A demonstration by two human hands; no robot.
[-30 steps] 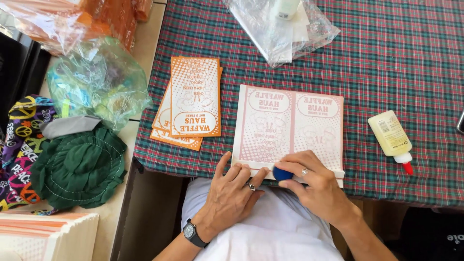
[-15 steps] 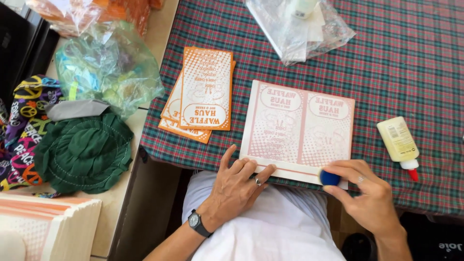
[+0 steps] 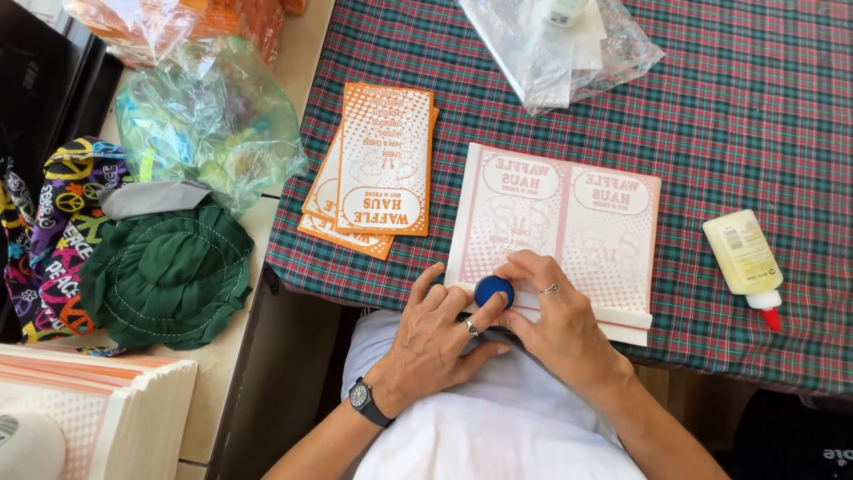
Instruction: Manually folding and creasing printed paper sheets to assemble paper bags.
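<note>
Sheet, pink-printed, lay flat at the tablecloth's near edge; thin and floppy, probably best pinned at its margin. Right hand pinched a blue disc on its near-left corner; left hand rested open beside, touching it.

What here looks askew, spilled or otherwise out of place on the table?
Nothing is spilled. The glue bottle lies on its side right of the pink sheet, red cap on. The orange cards sit in an uneven, fanned stack. Both hands press a blue disc on the sheet's near edge.
</note>
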